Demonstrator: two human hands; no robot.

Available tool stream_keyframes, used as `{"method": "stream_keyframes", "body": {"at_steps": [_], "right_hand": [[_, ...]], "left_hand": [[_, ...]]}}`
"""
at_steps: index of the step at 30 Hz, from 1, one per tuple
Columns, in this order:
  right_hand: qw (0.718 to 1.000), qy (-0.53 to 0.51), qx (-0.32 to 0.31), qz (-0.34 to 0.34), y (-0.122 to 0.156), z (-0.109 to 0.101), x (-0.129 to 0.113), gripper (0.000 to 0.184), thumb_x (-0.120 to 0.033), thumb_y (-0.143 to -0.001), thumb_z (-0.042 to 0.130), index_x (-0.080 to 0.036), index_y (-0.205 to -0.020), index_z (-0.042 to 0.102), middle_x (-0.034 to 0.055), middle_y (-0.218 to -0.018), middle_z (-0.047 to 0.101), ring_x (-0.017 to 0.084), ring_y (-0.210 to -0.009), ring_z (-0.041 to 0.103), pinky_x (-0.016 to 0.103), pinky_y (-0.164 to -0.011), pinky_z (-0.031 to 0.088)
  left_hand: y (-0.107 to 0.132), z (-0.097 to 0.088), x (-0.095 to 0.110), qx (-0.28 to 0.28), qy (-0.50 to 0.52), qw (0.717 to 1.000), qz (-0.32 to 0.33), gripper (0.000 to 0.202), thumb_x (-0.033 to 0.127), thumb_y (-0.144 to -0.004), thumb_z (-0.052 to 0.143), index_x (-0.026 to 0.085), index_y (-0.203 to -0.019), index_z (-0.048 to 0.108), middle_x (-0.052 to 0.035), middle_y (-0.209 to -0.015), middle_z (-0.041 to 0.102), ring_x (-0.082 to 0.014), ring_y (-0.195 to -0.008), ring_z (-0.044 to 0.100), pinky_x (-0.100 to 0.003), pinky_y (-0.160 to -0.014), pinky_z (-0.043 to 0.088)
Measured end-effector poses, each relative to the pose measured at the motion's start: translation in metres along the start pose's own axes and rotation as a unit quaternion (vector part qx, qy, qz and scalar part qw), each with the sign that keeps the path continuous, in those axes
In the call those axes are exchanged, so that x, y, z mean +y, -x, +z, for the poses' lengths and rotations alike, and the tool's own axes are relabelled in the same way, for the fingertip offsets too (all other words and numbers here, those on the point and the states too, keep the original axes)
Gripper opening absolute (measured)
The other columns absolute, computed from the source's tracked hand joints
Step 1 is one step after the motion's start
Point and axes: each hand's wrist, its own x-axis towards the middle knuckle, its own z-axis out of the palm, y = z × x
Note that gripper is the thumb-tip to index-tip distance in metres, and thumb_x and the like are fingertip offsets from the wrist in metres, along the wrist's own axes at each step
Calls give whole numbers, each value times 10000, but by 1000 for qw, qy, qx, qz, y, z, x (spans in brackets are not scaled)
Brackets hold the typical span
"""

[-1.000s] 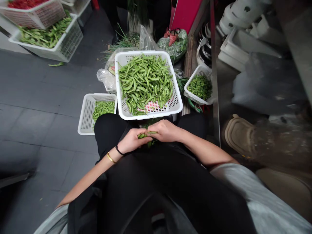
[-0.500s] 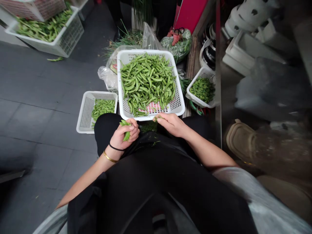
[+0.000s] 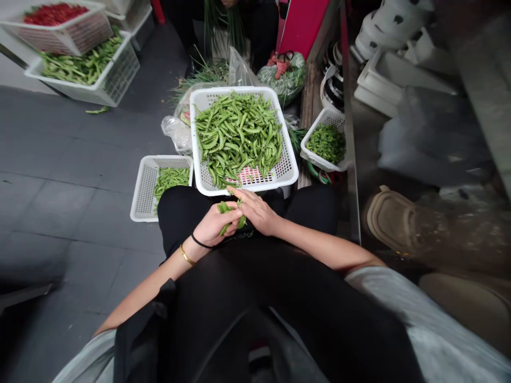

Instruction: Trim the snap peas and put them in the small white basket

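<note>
My left hand (image 3: 217, 223) is closed around a few green pea pods (image 3: 224, 208), their ends sticking out between thumb and fingers. Touching it from the right, my right hand (image 3: 257, 213) has its fingers reaching over the left fingertips. A green bit shows at its thumb and another by its fingertips; its grip is partly hidden. Just beyond both hands, a large white perforated basket (image 3: 294, 173) holds a heap of pea pods (image 3: 239, 133). A smaller white basket (image 3: 138, 197) with fewer pods stands on the floor at the left.
A small basket (image 3: 313, 158) of leafy greens (image 3: 326, 143) is at the right, beside a metal edge (image 3: 351, 159). Plastic bags (image 3: 178, 133) and long green stalks (image 3: 207, 77) lie behind the large basket. Stacked crates (image 3: 115, 80) stand far left. Another person's dark-clothed legs (image 3: 179, 26) are beyond.
My right hand has moved left from the large basket's front edge to meet my left hand. My left hand has shifted slightly right, still holding pods. The camera view has tilted up a little.
</note>
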Motion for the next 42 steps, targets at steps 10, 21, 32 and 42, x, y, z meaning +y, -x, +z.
{"method": "stream_keyframes", "body": {"at_steps": [10,21,32,42], "right_hand": [[976,-145,-57,155,12,-10,0,343,-444,-863,507,-132,-809,640,5,-657,615,98,-549,596,209,-545,460],[964,246,-58,-85,16,-5,5,263,-289,-933,432,-150,-757,570,34,-716,591,107,-648,518,217,-595,350],[974,-16,-219,-53,10,-18,-4,266,-307,-906,492,-138,-725,589,-39,-570,531,52,-496,510,163,-541,371],[983,-126,10,130,18,-64,15,289,-405,-840,563,-128,-776,613,-33,-495,547,91,-444,541,193,-464,422]], "left_hand": [[-1,-5,-2,115,14,987,109,256,285,-707,737,128,-881,635,3,-587,605,-37,-343,392,-160,-312,245],[-2,-12,-12,174,-141,968,115,296,357,-726,726,144,-711,522,69,-418,462,-32,-329,359,-142,-321,231],[3,-1,-8,69,-72,995,20,347,349,-654,784,140,-706,512,78,-410,433,-24,-303,324,-129,-296,213],[8,-10,0,-9,-74,997,-10,316,343,-666,770,86,-759,610,3,-476,556,-20,-301,345,-138,-305,202]]}}
